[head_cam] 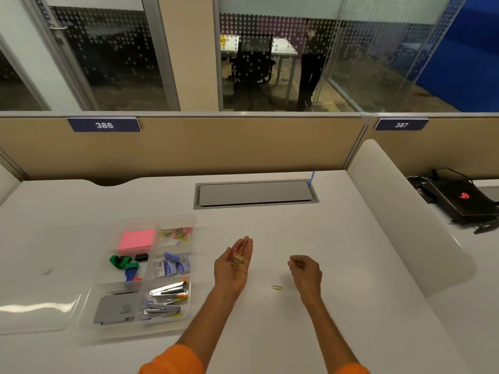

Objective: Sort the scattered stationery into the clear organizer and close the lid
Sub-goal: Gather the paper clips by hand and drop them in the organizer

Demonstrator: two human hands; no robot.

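A: As we look down from the head camera, what sits nearest us?

B: We see two forearms in orange sleeves (pixel 172 360) reaching over a white desk (pixel 337 238). Our left hand (pixel 234 263) lies palm up, fingers spread flat, cradling a small heap of coloured wire paper clips (pixel 237 258). Our right hand (pixel 305 269) hovers loosely curled, fingertips pinched together; we cannot tell whether it holds anything. Between the forearms, one small gold paper clip (pixel 276 287) lies on the desk.

A: And the organizer?

B: Left of our left hand sits the clear plastic divided organizer (pixel 118 334). Its near compartments hold silver staplers with orange trim (pixel 168 291) and a flat grey metal piece (pixel 114 309). Mid compartments hold blue staple boxes (pixel 172 265) and green, blue and black binder clips (pixel 125 263). Far compartments hold a pink sticky-note pad (pixel 136 238) and more coloured paper clips (pixel 178 233). Its clear lid (pixel 35 314) lies open flat on the desk, to the left.

A: Farther off?

B: A grey cable hatch (pixel 255 194) is set into the desk, then a beige partition (pixel 216 147) with tags 386 and 387, then glass walls.
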